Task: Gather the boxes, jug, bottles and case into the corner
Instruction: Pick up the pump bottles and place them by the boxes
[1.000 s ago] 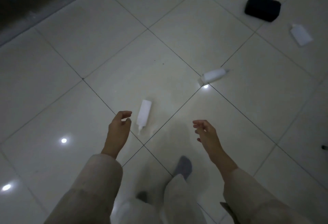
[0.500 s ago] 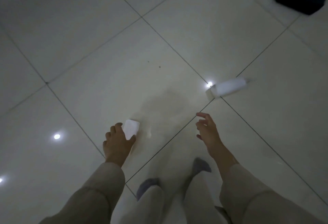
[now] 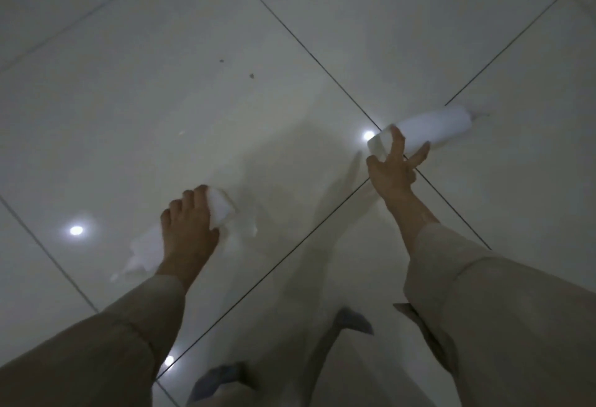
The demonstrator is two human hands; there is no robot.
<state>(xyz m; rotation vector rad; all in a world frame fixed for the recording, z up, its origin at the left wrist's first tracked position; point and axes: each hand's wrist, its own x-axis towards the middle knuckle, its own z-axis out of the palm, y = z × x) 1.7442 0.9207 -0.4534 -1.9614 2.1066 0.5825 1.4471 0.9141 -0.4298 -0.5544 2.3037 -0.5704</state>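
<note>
My left hand [image 3: 190,229] is closed around a white squeeze bottle [image 3: 221,210], whose flat end sticks out past my fingers while its nozzle end shows blurred below my wrist. A second white bottle [image 3: 435,127] lies on its side on the floor tiles to the right, nozzle pointing right. My right hand [image 3: 393,168] reaches over that bottle's near end with fingers spread, fingertips at or touching it, not closed on it. The boxes, jug and case are out of view.
Glossy pale floor tiles [image 3: 161,84] with dark grout lines fill the view, with ceiling-light reflections. My legs and grey-socked feet [image 3: 353,322] are at the bottom. Two small dark specks [image 3: 237,68] lie on the tile ahead.
My left hand has closed on the near bottle and lifted it. My right hand moved forward and right to the second bottle. The view has dropped lower, and the black case left the frame.
</note>
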